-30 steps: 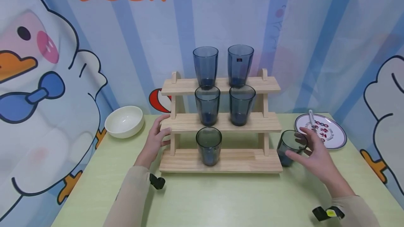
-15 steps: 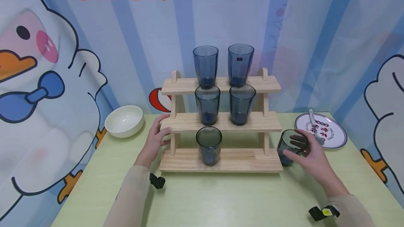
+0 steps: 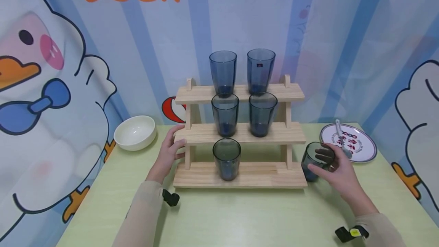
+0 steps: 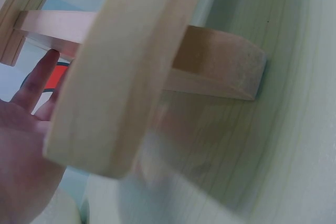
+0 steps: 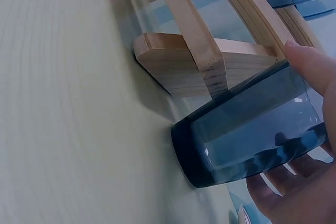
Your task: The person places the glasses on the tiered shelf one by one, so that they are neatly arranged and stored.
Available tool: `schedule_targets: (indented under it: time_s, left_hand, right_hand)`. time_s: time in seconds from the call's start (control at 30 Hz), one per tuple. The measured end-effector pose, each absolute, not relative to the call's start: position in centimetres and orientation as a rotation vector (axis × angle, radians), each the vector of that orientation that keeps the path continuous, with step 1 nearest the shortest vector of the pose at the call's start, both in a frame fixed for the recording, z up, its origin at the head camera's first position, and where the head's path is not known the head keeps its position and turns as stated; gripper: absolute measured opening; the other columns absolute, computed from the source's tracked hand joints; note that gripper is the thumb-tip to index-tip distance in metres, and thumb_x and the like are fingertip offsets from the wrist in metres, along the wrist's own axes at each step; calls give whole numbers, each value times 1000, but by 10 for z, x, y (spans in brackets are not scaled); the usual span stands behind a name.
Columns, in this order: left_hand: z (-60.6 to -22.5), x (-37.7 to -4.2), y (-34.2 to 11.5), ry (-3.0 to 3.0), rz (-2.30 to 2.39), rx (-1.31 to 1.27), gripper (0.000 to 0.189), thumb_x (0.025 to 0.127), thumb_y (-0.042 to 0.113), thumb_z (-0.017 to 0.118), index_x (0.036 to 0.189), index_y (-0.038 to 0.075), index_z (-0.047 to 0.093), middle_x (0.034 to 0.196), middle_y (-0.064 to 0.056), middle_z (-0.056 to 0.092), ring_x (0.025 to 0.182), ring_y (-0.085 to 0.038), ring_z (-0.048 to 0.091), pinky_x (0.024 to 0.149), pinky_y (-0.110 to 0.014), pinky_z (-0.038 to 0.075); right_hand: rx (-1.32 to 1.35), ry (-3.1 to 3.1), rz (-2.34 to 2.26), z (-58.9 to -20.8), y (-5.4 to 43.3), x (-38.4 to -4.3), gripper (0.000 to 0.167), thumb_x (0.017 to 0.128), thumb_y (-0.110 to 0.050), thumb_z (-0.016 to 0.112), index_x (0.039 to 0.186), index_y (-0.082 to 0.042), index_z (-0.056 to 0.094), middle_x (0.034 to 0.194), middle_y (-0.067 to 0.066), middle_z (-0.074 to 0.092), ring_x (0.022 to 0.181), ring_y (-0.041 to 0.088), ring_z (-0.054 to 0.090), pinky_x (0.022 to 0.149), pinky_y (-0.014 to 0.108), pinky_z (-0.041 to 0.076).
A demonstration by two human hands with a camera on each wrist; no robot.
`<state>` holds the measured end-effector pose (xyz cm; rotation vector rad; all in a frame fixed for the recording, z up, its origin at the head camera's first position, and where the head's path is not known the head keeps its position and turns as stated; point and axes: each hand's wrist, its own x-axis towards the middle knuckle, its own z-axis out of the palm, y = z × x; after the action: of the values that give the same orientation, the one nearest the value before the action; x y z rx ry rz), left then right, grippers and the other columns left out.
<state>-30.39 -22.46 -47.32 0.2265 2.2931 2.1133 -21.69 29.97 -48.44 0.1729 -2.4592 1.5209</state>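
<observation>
In the head view a three-tier wooden display shelf [image 3: 240, 134] stands mid-table with blue-grey glasses on it. Two tall glasses [image 3: 260, 71] are on the top tier, two more on the middle tier, and a single glass [image 3: 226, 159] on the bottom tier. At the shelf's right end, my right hand [image 3: 337, 176] grips another glass [image 3: 310, 163] near its rim, thumb in front and fingers round the far side. The right wrist view shows this glass [image 5: 252, 129] with its base low by the tabletop. My left hand [image 3: 168, 153] holds the left end of the middle tier.
A white bowl [image 3: 135, 133] sits at the back left of the pale green table [image 3: 240, 216]. At the back right, a decorated plate [image 3: 365, 148] carries a spoon [image 3: 339, 129]. Behind everything hangs a blue duck-print curtain [image 3: 154, 41].
My right hand has moved slightly left and closed in round the glass. The left hand stays on the shelf, and the glasses on the tiers stay put.
</observation>
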Motion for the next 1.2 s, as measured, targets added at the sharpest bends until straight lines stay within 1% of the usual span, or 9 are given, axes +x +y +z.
schedule_targets:
  time_s: [0.13, 0.33, 0.43, 0.63, 0.77, 0.93, 1.2]
  left_hand:
    - [-473, -303, -224, 2291, 2115, 231, 54, 107, 26, 56, 158, 32, 39, 161, -12, 40, 135, -42, 52, 104, -67, 49]
    - [-472, -304, -224, 2282, 2125, 229, 54, 108, 26, 56, 158, 31, 39, 161, -12, 40, 136, -41, 51, 104, -67, 48]
    - [-471, -304, -225, 2283, 2128, 228, 53, 108, 25, 56, 158, 31, 40, 161, -12, 40, 136, -41, 50, 104, -68, 48]
    - [-472, -303, -225, 2282, 2124, 233, 53, 108, 25, 56, 158, 30, 39, 161, -12, 40, 135, -41, 50, 104, -67, 49]
    - [-472, -303, -224, 2286, 2120, 227, 53, 108, 25, 56, 158, 31, 40, 161, -12, 40, 135, -41, 51, 103, -67, 49]
    - [-473, -304, -224, 2294, 2115, 230, 53, 108, 26, 56, 158, 31, 40, 161, -12, 40, 136, -41, 51, 103, -67, 49]
    - [-473, -304, -225, 2294, 2115, 224, 53, 108, 26, 55, 158, 31, 40, 162, -11, 40, 137, -41, 51, 105, -68, 48]
  right_hand:
    - [158, -2432, 1541, -486, 300, -217, 80, 92, -16, 83, 158, -5, 38, 137, 6, 63, 111, 0, 61, 86, 10, 49]
    - [147, -2404, 1555, -485, 301, -215, 78, 91, -13, 84, 156, -6, 41, 133, -1, 65, 110, 3, 63, 85, 12, 51]
    - [140, -2403, 1560, -484, 301, -214, 78, 91, -13, 84, 156, -6, 42, 131, -6, 65, 109, 2, 63, 85, 12, 51]
    - [130, -2402, 1567, -485, 303, -210, 79, 91, -12, 84, 156, -4, 40, 128, -12, 64, 109, 1, 62, 86, 11, 51]
    - [133, -2379, 1599, -487, 304, -208, 80, 90, -9, 84, 156, -2, 39, 125, -20, 62, 109, -1, 62, 87, 11, 52]
    - [129, -2361, 1627, -487, 306, -204, 80, 90, -7, 83, 157, -4, 39, 126, -20, 62, 110, -2, 62, 88, 11, 53]
    - [69, -2376, 1588, -482, 308, -199, 83, 89, -9, 85, 158, -6, 39, 126, -20, 58, 108, -3, 61, 86, 11, 53]
